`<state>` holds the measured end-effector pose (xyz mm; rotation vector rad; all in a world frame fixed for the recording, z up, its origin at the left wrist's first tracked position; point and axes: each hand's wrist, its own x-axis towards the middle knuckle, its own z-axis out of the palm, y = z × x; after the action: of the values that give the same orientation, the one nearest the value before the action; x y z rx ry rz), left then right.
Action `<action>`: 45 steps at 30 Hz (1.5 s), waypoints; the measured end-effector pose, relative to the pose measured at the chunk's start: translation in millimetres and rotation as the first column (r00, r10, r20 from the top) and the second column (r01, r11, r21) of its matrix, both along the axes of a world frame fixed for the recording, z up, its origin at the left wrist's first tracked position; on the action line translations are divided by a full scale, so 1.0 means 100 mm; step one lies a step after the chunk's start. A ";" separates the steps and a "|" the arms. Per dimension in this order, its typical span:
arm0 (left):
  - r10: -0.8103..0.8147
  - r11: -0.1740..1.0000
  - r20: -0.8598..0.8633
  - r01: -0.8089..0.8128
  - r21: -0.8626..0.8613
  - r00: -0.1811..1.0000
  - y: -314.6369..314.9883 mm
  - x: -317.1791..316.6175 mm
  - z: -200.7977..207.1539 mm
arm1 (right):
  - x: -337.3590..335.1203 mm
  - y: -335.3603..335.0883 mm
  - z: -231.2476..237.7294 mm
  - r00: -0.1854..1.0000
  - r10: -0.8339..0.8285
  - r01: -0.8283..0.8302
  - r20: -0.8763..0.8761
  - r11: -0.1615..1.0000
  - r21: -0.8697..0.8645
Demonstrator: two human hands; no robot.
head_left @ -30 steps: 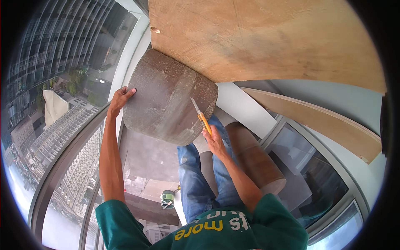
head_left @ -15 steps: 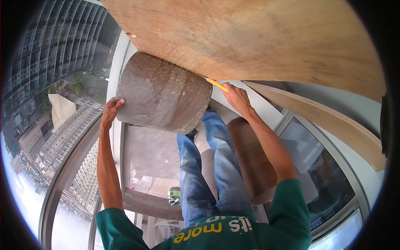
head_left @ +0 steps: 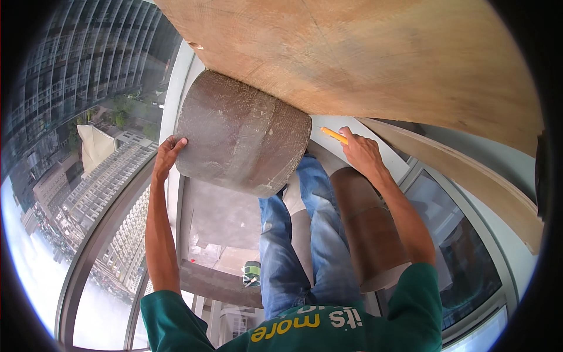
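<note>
1. Brown, rough cylindrical duct section [head_left: 243, 135] sits up under the plywood ceiling panel [head_left: 363, 58], beside the window frame [head_left: 176, 82]
2. Left hand [head_left: 167, 155] presses flat, fingers spread, on the duct's left edge
3. Right hand [head_left: 362, 154] pinches a yellow pencil [head_left: 333, 135], tip near the duct's right edge

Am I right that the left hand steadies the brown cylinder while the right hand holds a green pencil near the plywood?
Not quite: the pencil is yellow, not green, as the head view shows. The left hand does steady the brown cylinder, and the right hand holds the pencil near the plywood.
</note>
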<state>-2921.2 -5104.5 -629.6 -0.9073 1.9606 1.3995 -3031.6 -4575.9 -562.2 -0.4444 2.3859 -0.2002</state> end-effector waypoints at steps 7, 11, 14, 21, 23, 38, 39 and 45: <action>-0.017 0.998 0.031 0.019 -0.054 0.999 -0.10 0.14 -0.07 | -0.21 -0.23 0.68 0.999 -0.045 0.049 0.026 0.984 -0.170; 0.018 1.000 -0.027 -0.019 -0.008 0.999 -0.01 0.06 -0.09 | -0.25 -0.72 -0.05 0.991 -0.014 -0.021 -0.129 0.963 -0.267; -0.055 0.997 -0.041 0.053 -0.056 0.998 0.00 0.01 -0.05 | -0.20 -0.84 -0.43 0.987 0.043 -0.070 -0.158 0.984 -0.166; 0.026 0.999 -0.064 -0.029 -0.043 0.998 -0.08 0.22 -0.25 | 0.04 -0.09 -0.18 0.985 0.114 -0.118 -0.131 0.993 -0.029; -0.011 0.999 -0.043 0.010 -0.037 0.999 -0.07 0.23 -0.23 | -0.05 -0.19 0.04 0.986 0.082 -0.098 -0.143 0.989 -0.108; -0.027 0.998 -0.028 0.026 -0.057 0.999 -0.13 0.23 -0.37 | -0.12 -0.67 -0.20 0.980 0.198 -0.197 -0.020 0.979 0.047; -0.029 0.998 -0.032 0.027 -0.060 0.999 -0.14 0.23 -0.35 | -0.17 -0.75 -0.12 0.980 0.184 -0.187 -0.076 0.982 -0.040; -0.010 0.999 -0.072 0.007 -0.042 0.997 0.01 0.17 -0.27 | -0.53 -1.73 -0.47 0.967 0.110 -0.173 -0.231 0.947 -0.272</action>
<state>-2904.4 -5103.1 -656.8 -0.8775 2.0519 1.4095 -3085.1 -4749.1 -609.4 -0.8105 2.5289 -0.4619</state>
